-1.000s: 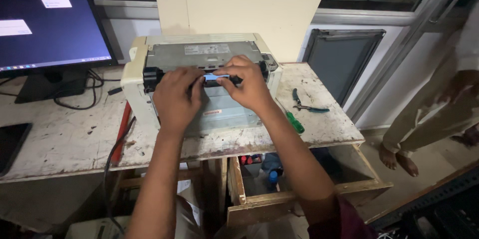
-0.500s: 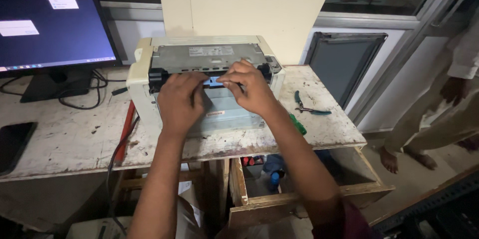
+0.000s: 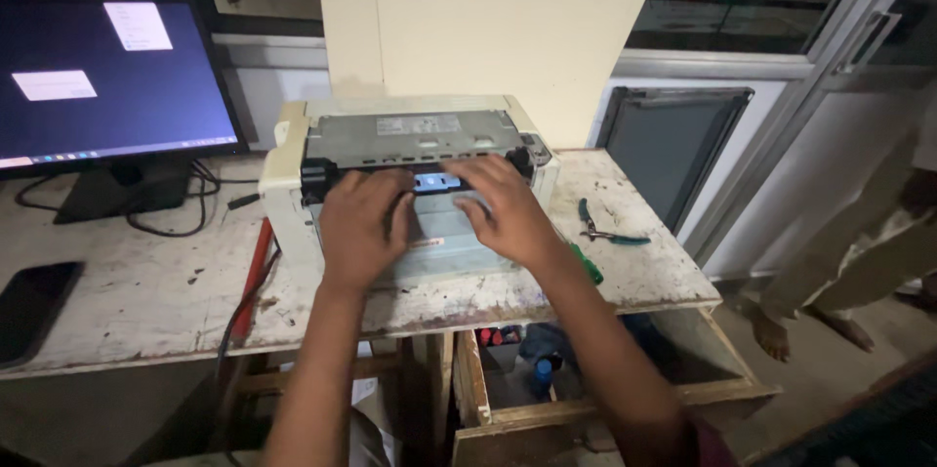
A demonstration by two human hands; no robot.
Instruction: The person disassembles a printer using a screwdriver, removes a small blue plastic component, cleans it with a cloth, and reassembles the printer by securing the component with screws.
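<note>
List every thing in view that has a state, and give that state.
printer: casing off, insides exposed
left hand: resting on printer
right hand: resting on printer
monitor: on
drawer: pulled open
phone: screen dark
pliers: lying on table

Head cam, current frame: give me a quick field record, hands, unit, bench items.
left hand: flat on the opened printer, fingers at its black roller bar
right hand: on the same bar, beside a small blue part
bench: worn white worktop
tools: pliers right of printer
left side: monitor lit, phone at edge
below: wooden drawer open
</note>
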